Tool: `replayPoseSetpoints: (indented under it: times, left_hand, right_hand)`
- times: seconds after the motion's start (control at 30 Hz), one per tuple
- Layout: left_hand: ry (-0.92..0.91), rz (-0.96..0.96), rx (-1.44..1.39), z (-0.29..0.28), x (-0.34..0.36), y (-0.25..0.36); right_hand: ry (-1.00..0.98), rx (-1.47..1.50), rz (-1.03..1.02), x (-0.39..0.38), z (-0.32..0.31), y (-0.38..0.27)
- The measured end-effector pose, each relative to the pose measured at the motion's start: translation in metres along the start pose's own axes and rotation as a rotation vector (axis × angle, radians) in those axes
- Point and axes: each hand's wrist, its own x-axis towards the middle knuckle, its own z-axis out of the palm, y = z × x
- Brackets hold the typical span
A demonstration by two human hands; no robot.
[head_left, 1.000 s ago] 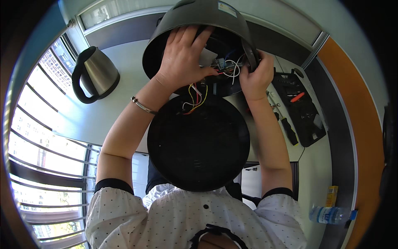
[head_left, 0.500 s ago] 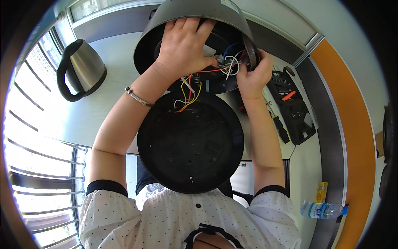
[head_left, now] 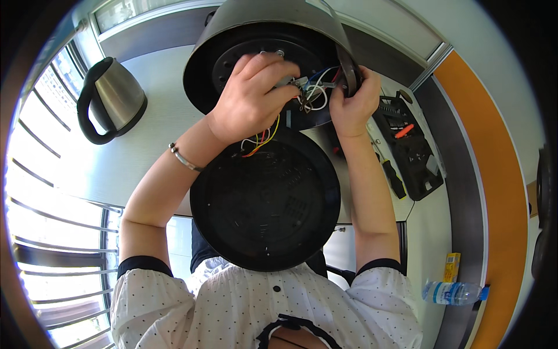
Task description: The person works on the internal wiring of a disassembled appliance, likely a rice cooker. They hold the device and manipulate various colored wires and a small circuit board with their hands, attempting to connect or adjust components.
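A dark grey, pot-shaped electric cooker housing [head_left: 267, 13] lies tipped with its open underside toward me. Inside it, my left hand [head_left: 251, 99] is closed, thumb and fingers pinched beside a small metal part [head_left: 301, 81]; what the fingertips hold is hidden. White, blue and red wires [head_left: 318, 96] bunch just right of those fingertips. My right hand [head_left: 356, 106] grips the housing's right edge, thumb on the near side. Below the opening, a round black base cover [head_left: 267, 203] rests toward my lap, linked by yellow, red and white wires [head_left: 260, 142].
A steel kettle [head_left: 119, 93] with a black handle stands on the table [head_left: 157, 75] at left. To the right lie a black tool case [head_left: 410, 151], an orange-handled tool [head_left: 404, 131] and a black-and-yellow screwdriver [head_left: 394, 179]. A water bottle [head_left: 453, 294] and yellow box [head_left: 452, 267] are lower right.
My left hand has drawn back from deep inside the housing toward me, its spread fingers now curled into a pinch near the wires. My right hand stays on the edge.
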Motion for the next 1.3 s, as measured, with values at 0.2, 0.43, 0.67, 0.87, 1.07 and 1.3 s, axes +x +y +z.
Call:
replayPoseSetpoints:
  times: [0.2, 0.43, 0.67, 0.87, 1.07, 1.3]
  left_hand:
    - [-0.134, -0.248, -0.239, -0.009, 0.002, 0.017]
    - [-0.189, -0.318, -0.234, -0.005, 0.011, 0.02]
    - [-0.255, -0.33, -0.229, -0.008, 0.017, 0.025]
    - [-0.316, -0.315, -0.296, -0.008, 0.017, 0.021]
    - [-0.28, -0.567, -0.502, -0.004, 0.015, 0.019]
    - [-0.043, -0.291, -0.204, 0.008, 0.018, 0.024]
  right_hand:
    - [-0.003, -0.005, -0.006, -0.001, 0.0, 0.0]
    - [-0.005, 0.008, -0.001, -0.001, 0.0, 0.003]
    - [-0.003, 0.034, 0.019, -0.002, 0.0, 0.004]
    - [0.002, 0.023, 0.046, -0.003, 0.002, 0.003]
    - [0.027, 0.013, 0.029, -0.004, 0.001, 0.005]
    - [0.042, 0.017, 0.045, -0.005, 0.001, 0.005]
